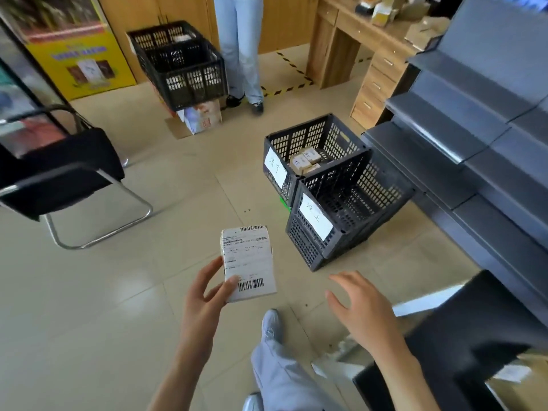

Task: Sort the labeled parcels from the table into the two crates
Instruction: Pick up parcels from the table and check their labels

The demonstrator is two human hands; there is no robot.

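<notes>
My left hand (207, 295) holds a small white parcel (247, 262) with a shipping label and barcodes, thumb on its front and fingers behind it, above the tiled floor. My right hand (358, 307) hovers to the right with fingers spread and holds nothing. Two black slatted crates stand on the floor ahead. The near crate (350, 215) has a white handwritten tag and looks bare inside. The far crate (314, 149), also tagged, holds several small brown parcels (307, 160).
A third black crate (181, 60) sits on boxes at the back, beside a standing person's legs (240, 48). A black chair (68, 179) is at left. Grey shelving (474, 129) lines the right, a wooden desk (355, 40) behind it. A dark table edge (444, 345) lies at lower right.
</notes>
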